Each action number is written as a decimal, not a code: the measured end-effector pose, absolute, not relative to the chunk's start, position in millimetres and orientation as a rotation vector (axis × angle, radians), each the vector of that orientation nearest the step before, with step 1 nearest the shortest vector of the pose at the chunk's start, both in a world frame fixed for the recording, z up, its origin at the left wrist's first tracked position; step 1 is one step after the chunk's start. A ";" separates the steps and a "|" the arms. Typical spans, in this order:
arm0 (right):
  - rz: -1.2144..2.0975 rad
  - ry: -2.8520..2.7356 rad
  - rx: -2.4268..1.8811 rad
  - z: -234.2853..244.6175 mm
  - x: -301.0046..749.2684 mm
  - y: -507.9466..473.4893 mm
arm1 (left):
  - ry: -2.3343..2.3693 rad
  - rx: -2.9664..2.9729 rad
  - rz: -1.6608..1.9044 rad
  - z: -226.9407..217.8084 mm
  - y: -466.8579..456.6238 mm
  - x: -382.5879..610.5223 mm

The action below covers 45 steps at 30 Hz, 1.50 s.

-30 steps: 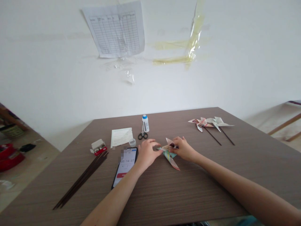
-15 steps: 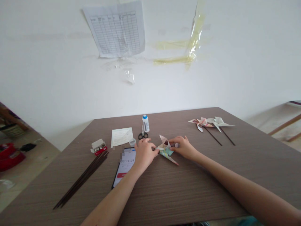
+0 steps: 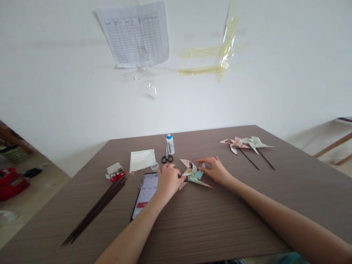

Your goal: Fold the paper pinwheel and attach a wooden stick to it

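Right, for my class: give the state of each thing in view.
Paper pinwheel, folded into blades
Bottle, upright, capped
Small box, open
Phone, screen lit, timer showing
Scissors, lying; blade opening unclear
Dark sticks, lying together
Stick-mounted pinwheels, lying down
Wall sheet, stuck up

Soft, muted light, glare on tape [image 3: 226,63], stretched edges, printed sheet [image 3: 134,36] seemingly too blurred to read

Gridded sheet [image 3: 134,35] on white wall [image 3: 275,73]

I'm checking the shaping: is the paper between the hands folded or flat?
Folded: the paper pinwheel shows separate pointed blades, with curled paper near its middle.
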State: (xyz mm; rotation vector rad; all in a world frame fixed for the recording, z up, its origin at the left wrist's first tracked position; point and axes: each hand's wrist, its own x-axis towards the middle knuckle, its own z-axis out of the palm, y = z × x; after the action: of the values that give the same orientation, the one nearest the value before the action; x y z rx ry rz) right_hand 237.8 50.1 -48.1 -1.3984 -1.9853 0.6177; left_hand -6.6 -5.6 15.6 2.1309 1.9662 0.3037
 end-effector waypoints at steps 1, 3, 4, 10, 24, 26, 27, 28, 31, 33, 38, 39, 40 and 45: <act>0.605 -1.968 -1.390 -48.9 239.7 51.6 | 1.964 2.134 0.307 16.5 -5.9 -7.0; 0.579 -1.942 -1.379 -50.2 244.5 54.9 | 1.955 2.143 0.326 17.6 -5.8 -9.3; 0.565 -1.933 -1.381 -50.5 247.3 56.5 | 1.949 2.148 0.338 18.1 -5.5 -11.2; 0.467 -1.982 -1.516 -47.6 262.5 61.8 | 1.953 2.182 0.324 21.8 -3.6 -26.9; 0.355 -2.177 -1.767 -53.4 257.1 59.8 | 1.888 2.212 0.288 22.3 2.5 -38.7; 0.358 -2.179 -1.770 -52.8 257.3 60.3 | 1.886 2.229 0.292 20.8 3.0 -40.1; 0.362 -2.179 -1.769 -52.2 257.6 60.5 | 1.886 2.240 0.291 20.3 3.0 -40.5; 0.369 -2.179 -1.767 -51.5 258.0 60.6 | 1.887 2.248 0.287 20.0 2.9 -40.9; 0.403 -2.166 -1.753 -49.1 259.6 60.5 | 1.877 2.264 0.282 20.0 2.4 -42.1; 0.444 -2.128 -1.723 -47.9 261.0 60.1 | 1.872 2.274 0.281 20.2 2.3 -43.6; 0.511 -2.051 -1.690 -46.4 263.5 60.4 | 1.847 2.313 0.299 21.0 4.3 -51.4; 0.507 -2.049 -1.708 -46.3 263.8 60.8 | 1.833 2.313 0.307 21.4 4.9 -54.0; 0.500 -2.048 -1.728 -46.3 264.0 61.2 | 1.821 2.309 0.311 21.9 5.4 -57.2; 0.444 -2.053 -1.756 -47.7 265.0 63.3 | 1.850 2.335 0.307 21.6 -0.2 -84.0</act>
State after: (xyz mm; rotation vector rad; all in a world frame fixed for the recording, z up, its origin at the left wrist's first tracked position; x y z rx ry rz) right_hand 265.0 63.3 -47.7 -1.7562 -2.0529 0.4437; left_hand -84.0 -0.2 21.6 2.3354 1.8503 0.3075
